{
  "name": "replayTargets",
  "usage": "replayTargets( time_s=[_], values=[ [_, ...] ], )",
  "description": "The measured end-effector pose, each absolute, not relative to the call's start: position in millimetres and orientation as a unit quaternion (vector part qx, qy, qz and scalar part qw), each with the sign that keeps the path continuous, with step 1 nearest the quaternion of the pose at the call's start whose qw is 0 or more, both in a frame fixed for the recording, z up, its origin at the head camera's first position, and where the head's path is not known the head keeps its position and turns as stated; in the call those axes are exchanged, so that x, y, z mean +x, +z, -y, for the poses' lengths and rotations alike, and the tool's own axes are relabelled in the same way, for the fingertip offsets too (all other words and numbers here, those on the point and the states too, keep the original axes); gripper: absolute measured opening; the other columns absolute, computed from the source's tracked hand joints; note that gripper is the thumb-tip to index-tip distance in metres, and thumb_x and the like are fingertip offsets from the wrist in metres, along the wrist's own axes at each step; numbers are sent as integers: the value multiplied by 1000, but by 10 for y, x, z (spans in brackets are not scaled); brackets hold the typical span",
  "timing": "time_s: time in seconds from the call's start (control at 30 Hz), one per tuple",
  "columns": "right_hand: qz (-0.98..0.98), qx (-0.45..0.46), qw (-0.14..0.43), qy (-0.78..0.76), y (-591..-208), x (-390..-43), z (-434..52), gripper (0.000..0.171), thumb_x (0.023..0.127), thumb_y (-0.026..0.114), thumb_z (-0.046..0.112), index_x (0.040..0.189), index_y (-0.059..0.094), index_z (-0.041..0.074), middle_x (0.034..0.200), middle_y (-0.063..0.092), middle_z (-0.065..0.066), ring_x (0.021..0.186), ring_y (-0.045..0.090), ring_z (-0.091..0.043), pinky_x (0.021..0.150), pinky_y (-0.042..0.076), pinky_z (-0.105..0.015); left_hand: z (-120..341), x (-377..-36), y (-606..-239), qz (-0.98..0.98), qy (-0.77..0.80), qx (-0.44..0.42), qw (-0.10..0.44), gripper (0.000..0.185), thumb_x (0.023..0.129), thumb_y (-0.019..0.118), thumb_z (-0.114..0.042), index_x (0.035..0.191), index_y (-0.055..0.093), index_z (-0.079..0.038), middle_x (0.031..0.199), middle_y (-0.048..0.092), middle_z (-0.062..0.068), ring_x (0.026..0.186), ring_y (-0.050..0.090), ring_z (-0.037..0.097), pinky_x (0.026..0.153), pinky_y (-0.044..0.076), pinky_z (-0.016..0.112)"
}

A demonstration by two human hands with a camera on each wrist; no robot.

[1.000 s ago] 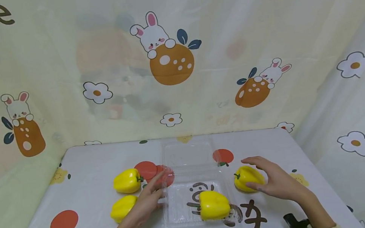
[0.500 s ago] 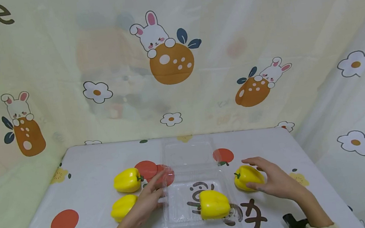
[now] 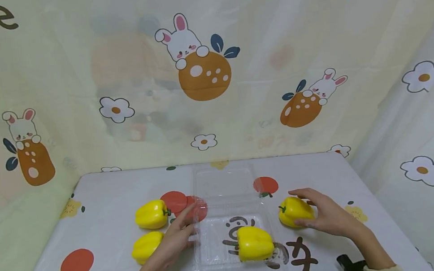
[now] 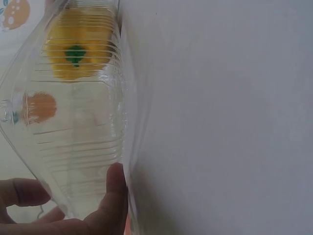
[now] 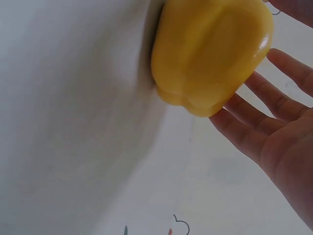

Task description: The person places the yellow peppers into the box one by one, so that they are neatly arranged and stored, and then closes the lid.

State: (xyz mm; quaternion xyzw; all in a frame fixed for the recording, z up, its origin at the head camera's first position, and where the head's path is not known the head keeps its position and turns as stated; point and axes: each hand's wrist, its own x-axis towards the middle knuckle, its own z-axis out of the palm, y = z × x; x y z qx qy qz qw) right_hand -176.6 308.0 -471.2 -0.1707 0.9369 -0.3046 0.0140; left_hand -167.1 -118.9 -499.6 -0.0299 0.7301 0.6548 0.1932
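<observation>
My right hand (image 3: pixel 326 212) is around a yellow bell pepper (image 3: pixel 296 212) on the cloth, to the right of a clear plastic box (image 3: pixel 211 253). Its thumb lies on the near side, and in the right wrist view the fingertips (image 5: pixel 254 78) meet the edge of the pepper (image 5: pixel 210 54). My left hand (image 3: pixel 178 237) holds the box by its left side; in the left wrist view the thumb (image 4: pixel 115 183) presses the ribbed wall, with a finger at the rim. Inside the open box, on its right side, lies another yellow bell pepper (image 3: pixel 254 243).
Two more yellow bell peppers, one farther back (image 3: pixel 151 215) and one nearer (image 3: pixel 147 247), lie left of the box, beside my left forearm. The box's lid (image 3: pixel 224 182) is folded back behind it. A black object (image 3: pixel 351 265) lies by my right wrist. A printed cloth covers the table.
My right hand's fingers have drawn in slightly closer around the bell pepper. The left hand, the box and the other peppers stay where they were.
</observation>
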Motion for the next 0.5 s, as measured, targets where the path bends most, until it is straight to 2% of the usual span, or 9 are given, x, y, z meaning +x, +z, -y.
replayTargets(
  time_s=[0.5],
  values=[
    [-935, -165, 22, -315, -4848, -1816, -3152, 77, 83, 92, 30, 147, 57, 6, 147, 63, -17, 132, 60, -44, 103, 56, -63, 1187, -1671, -4995, -733, 651, -31, 195, 65, 104, 52, -9, 165, 38, -29, 158, 47, 22, 118, 55, 32, 95, 59, 43]
  ],
)
